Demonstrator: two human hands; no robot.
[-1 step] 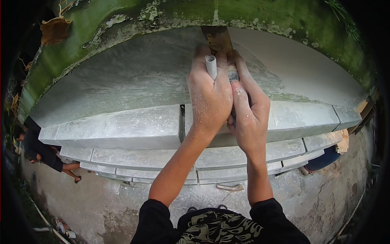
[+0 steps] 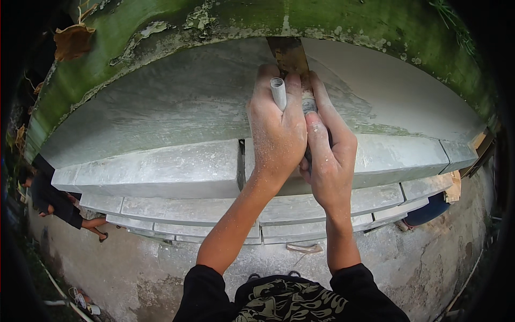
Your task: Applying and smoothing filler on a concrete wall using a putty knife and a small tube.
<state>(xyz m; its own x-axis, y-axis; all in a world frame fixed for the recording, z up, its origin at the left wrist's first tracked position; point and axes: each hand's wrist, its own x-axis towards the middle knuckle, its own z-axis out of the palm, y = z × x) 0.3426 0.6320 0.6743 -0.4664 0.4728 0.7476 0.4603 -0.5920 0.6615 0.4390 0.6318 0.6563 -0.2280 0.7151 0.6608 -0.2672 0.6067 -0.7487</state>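
Both my hands are dusted white and close together over a broad grey, dusty surface [image 2: 177, 96]. My left hand [image 2: 276, 129] is closed round a short grey tube [image 2: 278, 94], whose hollow end sticks out between thumb and forefinger. Beside it, my right hand [image 2: 332, 150] grips the handle of a scraper-like tool with a flat, brownish, worn blade [image 2: 288, 52]. A metal collar [image 2: 308, 103] shows near the right thumb; the handle below is mostly hidden. The left fingers reach the blade, but their hold on it is partly hidden.
A green, mossy edge [image 2: 332, 21] curves across the far side. Nearer me, pale stepped slabs [image 2: 161, 166] descend to stained concrete ground [image 2: 188, 279]. A wood piece [image 2: 304, 248] lies there. At far left stands another person [image 2: 53, 198]; dark blue cloth [image 2: 427, 210] shows at right.
Both hands, with the tube and the blade, have shifted very slightly toward me. Their grips look the same.
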